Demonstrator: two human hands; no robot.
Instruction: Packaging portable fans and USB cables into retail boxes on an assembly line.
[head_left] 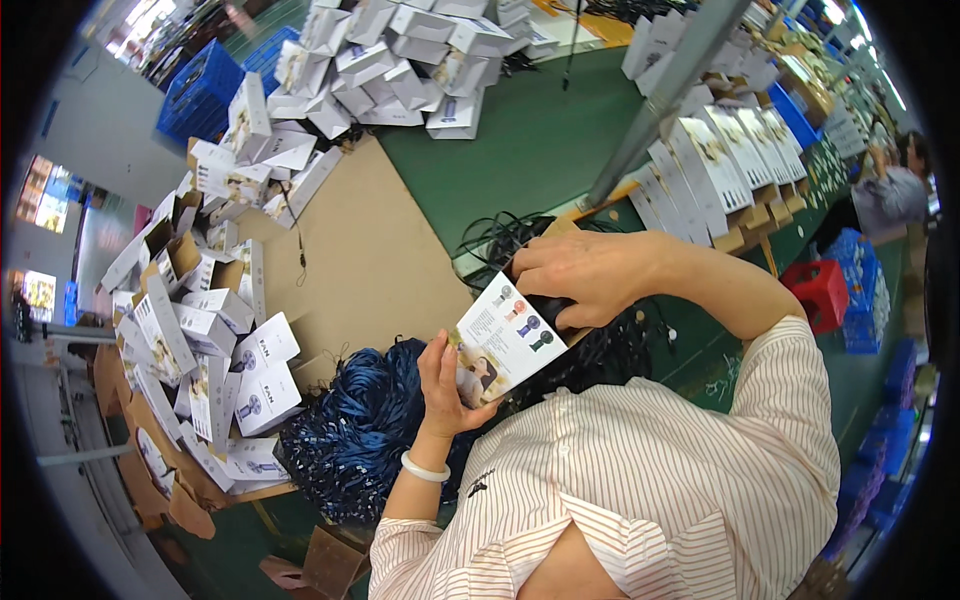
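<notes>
Head view: a white printed box is tilted in front of the person's chest, between both hands. The left hand is partly curled and grips the box at its lower left, thumb along the lower edge, fingers on the left side; a white bracelet circles that wrist. The right hand bends over the box's upper right end with fingers curled; whether it has hold of anything cannot be told, as the fingertips are partly hidden. Blue cords are heaped just left of the left hand, and black cords lie behind the box. Brown board spreads beyond, with open white boxes crowded on its left and a pile of boxes at its far end
</notes>
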